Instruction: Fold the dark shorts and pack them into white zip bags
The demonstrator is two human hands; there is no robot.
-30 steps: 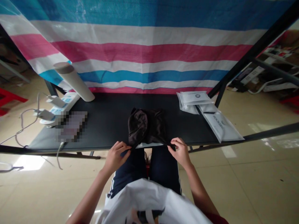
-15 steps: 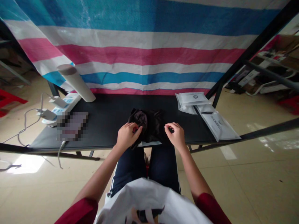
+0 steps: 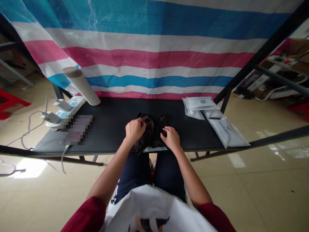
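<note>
Working the bundle now, and from the head camera both hands are right at the near edge of the bench! The left grip comes down cupped, fingers curled over a dark brown satiny cloth, though whether it's really pinching the fabric can't be told from this angle. The right grip sits just beside it, fingers spread and open, lying on the same cloth with nothing gathered. That cloth is bunched directly under and between the two grips, with a pale strip peeking out at its near edge. Out past the right grip, a stack of white packets and a white printed mailer lie at a slant. Out past the left grip, well apart, there's a pixelated flat object, then a white power strip with plugged-in adapters, and a pale cardboard tube standing before a striped tarpaulin. Below the grips, navy trousers fill the lap.
</note>
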